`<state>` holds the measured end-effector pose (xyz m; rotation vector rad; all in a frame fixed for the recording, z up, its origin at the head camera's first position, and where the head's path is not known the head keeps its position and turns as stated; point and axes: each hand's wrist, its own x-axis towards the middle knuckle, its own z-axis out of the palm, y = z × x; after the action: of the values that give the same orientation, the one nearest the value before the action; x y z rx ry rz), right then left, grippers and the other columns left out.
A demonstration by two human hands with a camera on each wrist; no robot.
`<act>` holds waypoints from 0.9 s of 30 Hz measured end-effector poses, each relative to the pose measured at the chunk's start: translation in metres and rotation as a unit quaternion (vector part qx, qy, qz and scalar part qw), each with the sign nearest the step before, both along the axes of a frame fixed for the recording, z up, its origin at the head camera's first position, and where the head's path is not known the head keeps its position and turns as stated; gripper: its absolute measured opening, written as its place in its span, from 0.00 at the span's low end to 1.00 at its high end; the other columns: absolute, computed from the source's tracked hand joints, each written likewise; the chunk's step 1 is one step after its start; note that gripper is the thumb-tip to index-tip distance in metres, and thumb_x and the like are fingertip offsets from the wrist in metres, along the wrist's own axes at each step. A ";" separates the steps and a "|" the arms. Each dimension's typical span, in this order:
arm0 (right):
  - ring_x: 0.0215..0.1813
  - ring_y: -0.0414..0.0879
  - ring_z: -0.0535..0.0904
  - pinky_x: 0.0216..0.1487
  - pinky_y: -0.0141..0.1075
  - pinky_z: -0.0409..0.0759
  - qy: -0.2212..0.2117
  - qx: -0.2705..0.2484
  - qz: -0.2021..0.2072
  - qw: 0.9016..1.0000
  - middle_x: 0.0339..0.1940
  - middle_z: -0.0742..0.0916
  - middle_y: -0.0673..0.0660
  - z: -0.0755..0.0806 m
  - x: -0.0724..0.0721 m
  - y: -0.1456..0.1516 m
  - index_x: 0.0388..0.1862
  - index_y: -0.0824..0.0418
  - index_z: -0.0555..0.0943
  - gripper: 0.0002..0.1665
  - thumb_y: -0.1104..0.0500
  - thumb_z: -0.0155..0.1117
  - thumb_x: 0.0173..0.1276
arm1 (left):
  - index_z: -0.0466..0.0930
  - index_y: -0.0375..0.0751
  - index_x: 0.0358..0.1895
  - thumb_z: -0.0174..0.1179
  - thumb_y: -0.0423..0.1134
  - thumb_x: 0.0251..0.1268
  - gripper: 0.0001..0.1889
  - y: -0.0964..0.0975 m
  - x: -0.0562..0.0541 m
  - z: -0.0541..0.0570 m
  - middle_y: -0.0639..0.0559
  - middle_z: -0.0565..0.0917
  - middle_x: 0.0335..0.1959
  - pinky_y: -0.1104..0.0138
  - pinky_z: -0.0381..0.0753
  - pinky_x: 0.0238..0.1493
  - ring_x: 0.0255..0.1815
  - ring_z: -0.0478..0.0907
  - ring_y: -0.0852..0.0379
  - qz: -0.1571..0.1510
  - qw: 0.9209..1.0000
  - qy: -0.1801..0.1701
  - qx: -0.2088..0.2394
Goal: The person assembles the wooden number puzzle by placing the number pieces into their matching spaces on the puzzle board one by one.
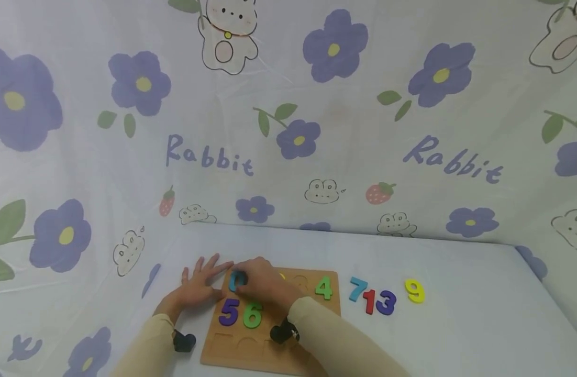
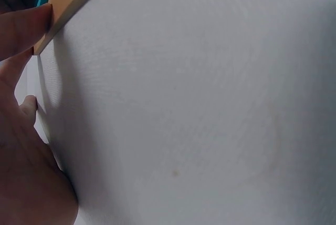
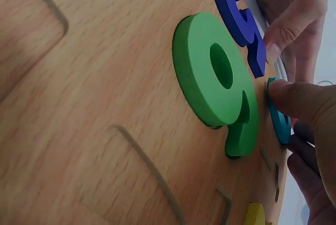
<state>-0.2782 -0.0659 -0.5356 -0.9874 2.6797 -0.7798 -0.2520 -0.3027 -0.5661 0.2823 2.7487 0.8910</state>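
Observation:
My right hand [image 1: 265,283] pinches a blue number 0 [image 1: 233,281] at the far left corner of a wooden number puzzle board [image 1: 269,361]. In the right wrist view the thumb [image 3: 299,99] presses on the blue 0 [image 3: 278,112]; whether it lies fully in a recess I cannot tell. Spread out beside the board's left edge, my left hand [image 1: 199,288] touches that edge with its thumb and a fingertip. Just nearer on the board sit a purple 5 [image 1: 229,312] and a green 6 [image 1: 253,315]. A green 4 [image 1: 323,288] sits at the far right.
Right of the board, on the white table [image 1: 477,324], lie a blue 7 [image 1: 357,289], a red 1 [image 1: 369,302], a purple 3 [image 1: 386,302] and a yellow 9 [image 1: 414,291]. A yellow piece [image 1: 281,276] is mostly hidden behind my right hand. A patterned curtain [image 1: 354,115] stands behind.

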 end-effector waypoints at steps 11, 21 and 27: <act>0.70 0.45 0.87 0.72 0.40 0.84 0.048 -0.026 0.026 0.998 0.65 0.92 0.48 0.015 0.008 0.032 0.72 0.51 0.86 0.28 0.52 0.76 0.74 | 0.70 0.61 0.84 0.68 0.45 0.63 0.42 0.004 0.001 0.002 0.34 0.48 0.92 0.19 0.18 0.77 0.89 0.28 0.19 0.004 1.000 -0.002 -0.003; 0.74 0.49 0.85 0.75 0.50 0.83 0.039 -0.043 0.001 0.998 0.70 0.89 0.48 0.069 0.035 0.137 0.75 0.51 0.84 0.34 0.46 0.79 0.72 | 0.69 0.61 0.84 0.68 0.44 0.61 0.43 0.003 -0.002 -0.004 0.35 0.47 0.92 0.21 0.17 0.78 0.89 0.27 0.20 0.006 1.000 -0.003 -0.009; 0.70 0.49 0.87 0.71 0.53 0.86 0.061 -0.038 -0.025 0.997 0.70 0.89 0.47 0.088 0.050 0.218 0.75 0.47 0.84 0.37 0.45 0.83 0.68 | 0.69 0.62 0.85 0.68 0.45 0.62 0.43 0.000 -0.005 -0.012 0.37 0.47 0.93 0.21 0.16 0.78 0.90 0.27 0.22 0.007 1.000 -0.002 -0.018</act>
<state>-0.2280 0.1520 -0.4471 -1.0193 2.8076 -0.8631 -0.2572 -0.3023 -0.5779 0.2538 2.7626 0.8439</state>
